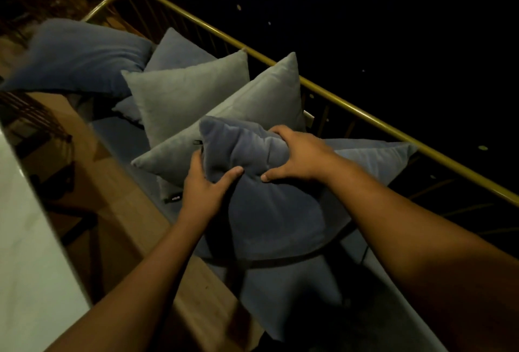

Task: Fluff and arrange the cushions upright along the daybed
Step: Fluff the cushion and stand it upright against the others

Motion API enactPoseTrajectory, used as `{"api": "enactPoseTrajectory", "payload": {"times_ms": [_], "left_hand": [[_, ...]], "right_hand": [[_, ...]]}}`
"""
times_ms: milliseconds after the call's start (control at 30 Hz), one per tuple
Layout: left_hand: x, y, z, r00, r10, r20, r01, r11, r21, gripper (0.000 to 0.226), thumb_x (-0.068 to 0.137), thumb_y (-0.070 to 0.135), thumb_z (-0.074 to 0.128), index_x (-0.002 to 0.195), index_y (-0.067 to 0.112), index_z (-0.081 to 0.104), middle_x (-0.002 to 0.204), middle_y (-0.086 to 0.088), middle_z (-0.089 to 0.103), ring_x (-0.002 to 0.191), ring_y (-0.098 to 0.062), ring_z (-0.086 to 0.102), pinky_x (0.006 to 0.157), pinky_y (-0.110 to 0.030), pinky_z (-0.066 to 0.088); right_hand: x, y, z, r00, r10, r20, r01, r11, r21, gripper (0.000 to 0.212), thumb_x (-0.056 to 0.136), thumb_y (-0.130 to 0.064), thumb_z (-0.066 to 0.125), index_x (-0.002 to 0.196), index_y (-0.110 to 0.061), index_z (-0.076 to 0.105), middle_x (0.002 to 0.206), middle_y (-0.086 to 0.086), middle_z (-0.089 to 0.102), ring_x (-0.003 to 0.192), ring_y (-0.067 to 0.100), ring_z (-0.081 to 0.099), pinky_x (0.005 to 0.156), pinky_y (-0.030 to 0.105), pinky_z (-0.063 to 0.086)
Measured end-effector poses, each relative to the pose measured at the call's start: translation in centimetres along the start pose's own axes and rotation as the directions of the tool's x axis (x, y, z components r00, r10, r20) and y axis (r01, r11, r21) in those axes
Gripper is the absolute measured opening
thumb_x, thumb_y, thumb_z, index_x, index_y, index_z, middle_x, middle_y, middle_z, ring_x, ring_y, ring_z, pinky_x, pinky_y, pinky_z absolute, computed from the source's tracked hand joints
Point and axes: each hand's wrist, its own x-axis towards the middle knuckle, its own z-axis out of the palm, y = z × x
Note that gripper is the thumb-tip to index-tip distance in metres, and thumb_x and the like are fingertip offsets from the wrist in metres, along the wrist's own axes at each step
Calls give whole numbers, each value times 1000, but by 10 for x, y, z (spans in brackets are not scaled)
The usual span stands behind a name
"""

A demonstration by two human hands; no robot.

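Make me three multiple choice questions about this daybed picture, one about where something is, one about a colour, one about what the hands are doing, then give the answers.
1. Where is the dark blue velvet cushion that is being handled?
A. On the floor
B. In front of the light grey square cushions, nearest the camera
C. Hung over the rail

2. What colour is the curved metal rail behind the cushions?
A. Gold
B. White
C. Red

3. What are the two hands doing?
A. Resting on the wooden ledge
B. Hanging free
C. Both gripping the dark blue cushion

Answers:
1 B: it sits in front of the two light grey square cushions, closest to the viewer.
2 A: the rail shows a brassy gold tone along its whole length.
3 C: the left hand pinches its left edge, and the right hand presses into its top, with fingers curled over the fabric.
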Motion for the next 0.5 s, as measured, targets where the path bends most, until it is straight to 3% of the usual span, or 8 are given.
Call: {"api": "enactPoseTrajectory", "payload": {"times_ms": [67,133,200,267,333,400,467,500], "left_hand": [[-8,12,6,998,50,-25,-50,999,15,32,73,37,75,92,22,53,85,14,61,83,-6,61,73,-25,53],[-12,26,12,996,91,-19,-90,995,33,27,75,36,70,73,17,51,67,3,59,65,-7,53,64,-39,51],[-19,54,25,986,160,42,-162,986,43,26,79,33,68,68,16,52,61,-2,58,57,-4,49,59,-36,48],[-26,89,39,956,272,113,-278,959,43,21,81,34,65,65,28,52,59,5,56,55,1,50,55,-26,44],[-32,129,53,906,387,174,-400,915,46,22,81,36,64,65,36,50,58,12,53,56,4,50,54,-24,41],[-40,167,68,841,488,235,-510,859,44,20,82,32,66,69,35,51,59,14,52,59,6,51,55,-22,41],[-50,200,83,791,550,269,-571,821,2,7,82,30,67,86,26,63,75,11,63,72,0,59,64,-26,49],[-56,216,90,773,579,259,-596,803,-17,19,82,31,67,97,20,65,87,8,67,82,-4,62,71,-25,52]], "right_hand": [[-20,3,-6,999,-1,-45,5,996,85,103,53,-66,76,138,-37,26,136,4,52,118,29,54,91,45,49],[-37,4,-16,997,4,-76,4,995,104,107,54,-65,77,141,-38,22,140,6,45,123,30,49,94,43,48],[-62,5,-29,988,21,-152,-3,993,117,108,52,-66,78,141,-37,24,141,5,41,125,28,47,96,43,47],[-89,10,-45,967,36,-251,17,979,203,107,51,-63,80,140,-34,30,141,-1,44,126,21,47,99,42,46],[-118,19,-65,935,99,-341,29,936,350,88,58,-47,85,133,-29,44,130,-2,57,116,14,54,94,37,49],[-148,28,-82,878,209,-431,52,853,520,46,70,-26,82,110,-18,63,103,2,69,95,12,64,82,35,54],[-177,35,-94,782,308,-543,114,785,609,21,80,-18,74,97,-6,67,91,9,71,83,13,65,74,34,55],[-190,39,-100,725,347,-594,152,761,631,17,84,-16,69,96,-4,67,90,10,70,82,13,64,73,33,55]]}}
